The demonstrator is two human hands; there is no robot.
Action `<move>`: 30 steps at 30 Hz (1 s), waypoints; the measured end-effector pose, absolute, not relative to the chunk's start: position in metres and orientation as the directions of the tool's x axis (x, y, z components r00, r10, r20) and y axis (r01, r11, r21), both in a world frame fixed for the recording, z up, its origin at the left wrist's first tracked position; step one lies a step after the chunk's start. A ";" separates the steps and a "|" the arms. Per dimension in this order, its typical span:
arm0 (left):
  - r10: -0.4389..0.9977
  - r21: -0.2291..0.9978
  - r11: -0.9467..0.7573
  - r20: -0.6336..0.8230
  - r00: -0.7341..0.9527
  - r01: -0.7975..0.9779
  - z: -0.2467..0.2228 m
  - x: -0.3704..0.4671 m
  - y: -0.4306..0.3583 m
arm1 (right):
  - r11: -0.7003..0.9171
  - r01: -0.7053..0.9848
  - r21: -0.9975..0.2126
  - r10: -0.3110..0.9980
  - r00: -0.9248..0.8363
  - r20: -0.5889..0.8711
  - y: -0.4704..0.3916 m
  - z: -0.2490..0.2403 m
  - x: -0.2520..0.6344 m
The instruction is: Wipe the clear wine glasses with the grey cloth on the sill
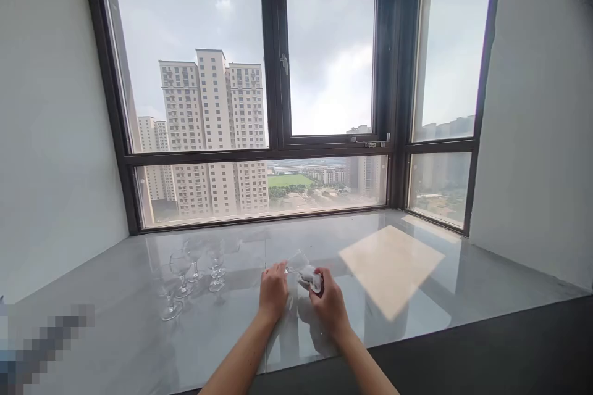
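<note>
Clear glass [299,258] likely light, stiff, slick, fragile; best held gently low on bowl or by stem, no squeezing at rim. Bunched white cloth [308,278] looks soft, pliable. Glass tilted over middle of window ledge [125,321], back from front edge, between hands. Left hand [274,290]: fingers closed on glass's left end. Right hand [331,303]: fingers wrapped round cloth, apparently touching glass's right side. Stemmed glasses [182,270] stand toward ledge's left end.

Two hands [330,299], one cloth [309,279], one held glass [297,260], at least four standing glasses [180,270]
</note>
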State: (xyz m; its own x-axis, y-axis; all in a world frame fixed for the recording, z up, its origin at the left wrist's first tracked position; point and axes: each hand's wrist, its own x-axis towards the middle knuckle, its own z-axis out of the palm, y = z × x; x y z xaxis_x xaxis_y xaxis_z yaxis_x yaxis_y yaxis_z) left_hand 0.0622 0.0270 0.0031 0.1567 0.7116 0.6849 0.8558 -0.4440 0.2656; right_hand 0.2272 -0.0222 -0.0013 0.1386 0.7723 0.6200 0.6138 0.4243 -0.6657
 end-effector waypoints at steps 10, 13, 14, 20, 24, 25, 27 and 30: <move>0.646 0.058 -0.538 0.669 0.367 0.841 0.012 0.061 0.019 | 0.551 0.516 -0.656 0.639 0.245 0.729 -0.028 -0.004 0.228; 0.599 0.061 -0.652 0.652 0.464 0.756 0.016 0.064 0.013 | 0.480 0.477 -0.736 0.642 0.380 0.666 -0.025 -0.003 0.238; 0.596 0.089 -0.675 0.651 0.470 0.733 0.016 0.064 0.012 | 0.456 0.458 -0.763 0.648 0.416 0.638 -0.025 -0.002 0.242; 0.728 0.420 -0.644 0.593 0.345 0.639 0.009 0.061 0.018 | 0.438 0.259 -0.861 0.753 0.416 0.509 -0.026 0.003 0.249; 0.788 0.508 -0.574 0.554 0.267 0.642 0.008 0.059 0.023 | 0.515 0.114 -0.850 0.807 0.268 0.525 -0.032 0.006 0.239; 0.796 0.509 -0.558 0.552 0.248 0.656 0.008 0.058 0.023 | 0.526 0.086 -0.846 0.814 0.239 0.530 -0.034 0.008 0.236; 0.804 0.496 -0.530 0.551 0.223 0.688 0.008 0.057 0.023 | 0.540 0.038 -0.841 0.821 0.196 0.536 -0.038 0.010 0.230; 0.788 0.426 -0.521 0.573 0.225 0.740 0.009 0.055 0.022 | 0.573 0.006 -0.820 0.810 0.152 0.567 -0.044 0.015 0.224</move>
State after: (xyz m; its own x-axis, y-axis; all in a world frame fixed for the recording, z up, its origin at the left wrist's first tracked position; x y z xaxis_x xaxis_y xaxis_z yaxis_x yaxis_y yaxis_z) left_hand 0.0547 0.0216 0.0088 0.2254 0.7879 0.5731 0.7395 -0.5213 0.4259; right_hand 0.2238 -0.0439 0.0150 0.1522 0.8096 0.5669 0.0062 0.5728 -0.8197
